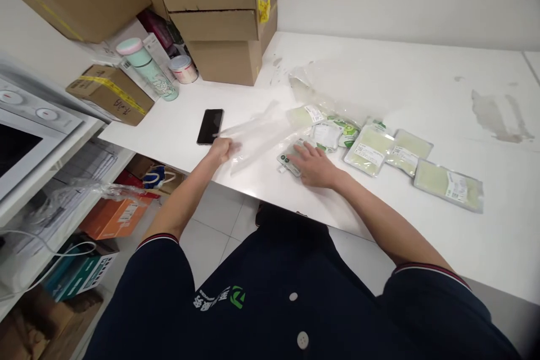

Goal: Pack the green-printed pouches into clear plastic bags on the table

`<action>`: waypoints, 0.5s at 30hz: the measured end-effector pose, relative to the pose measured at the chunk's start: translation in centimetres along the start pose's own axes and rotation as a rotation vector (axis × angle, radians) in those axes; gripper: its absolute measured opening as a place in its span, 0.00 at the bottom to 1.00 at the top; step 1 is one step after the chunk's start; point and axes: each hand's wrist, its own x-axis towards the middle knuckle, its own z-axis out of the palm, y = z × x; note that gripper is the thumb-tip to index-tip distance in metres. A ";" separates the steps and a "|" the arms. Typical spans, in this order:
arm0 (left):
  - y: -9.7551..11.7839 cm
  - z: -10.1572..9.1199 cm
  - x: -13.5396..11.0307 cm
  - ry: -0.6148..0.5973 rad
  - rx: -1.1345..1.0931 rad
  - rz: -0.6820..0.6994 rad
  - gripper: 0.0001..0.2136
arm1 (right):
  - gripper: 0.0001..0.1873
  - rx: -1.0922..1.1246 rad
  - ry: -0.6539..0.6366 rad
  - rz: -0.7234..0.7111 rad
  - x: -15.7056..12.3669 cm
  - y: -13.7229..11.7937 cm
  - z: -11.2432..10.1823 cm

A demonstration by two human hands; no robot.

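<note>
My left hand (pixel 221 151) is closed around the end of a clear plastic bag (pixel 261 130), which stretches right across the white table. My right hand (pixel 314 166) lies with fingers spread over a small spouted pouch (pixel 289 163), whose white cap (pixel 282 169) points toward me. Just beyond it are white-and-green pouches (pixel 331 134) and a pale green packet (pixel 301 116), partly under clear plastic. To the right, flat pale green packets with white labels lie in a row: one (pixel 369 151) overlaps a second (pixel 408 152), and a third (pixel 448 184) sits farther right.
A black phone (pixel 210 126) lies beside my left hand. Behind it stand a mint bottle (pixel 148 70), a tin (pixel 184 70) and stacked cardboard boxes (pixel 223 22). A microwave (pixel 34 129) is at left. Another clear bag (pixel 333 84) spreads toward the wall. The table's front edge (pixel 261 201) runs before me.
</note>
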 end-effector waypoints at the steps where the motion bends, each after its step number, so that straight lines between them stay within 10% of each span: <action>1: 0.2 -0.3 0.3 0.039 0.124 0.062 0.07 | 0.37 -0.062 -0.023 -0.029 0.1 -1.3 0.5; 5: 1.6 -1.9 -0.1 0.070 0.746 0.499 0.15 | 0.28 -0.184 0.095 -0.070 1.2 -3.4 1.8; 8: 1.8 -0.7 -1.8 -0.136 1.164 0.663 0.12 | 0.23 -0.270 0.149 -0.081 2.0 -3.6 2.4; 12: 1.3 3.7 -2.2 -0.316 1.079 0.642 0.18 | 0.20 -0.367 0.167 -0.123 1.5 -3.9 2.8; 15: 1.6 6.9 0.1 -0.353 0.832 0.367 0.30 | 0.20 -0.401 0.158 -0.181 -0.1 -4.2 2.5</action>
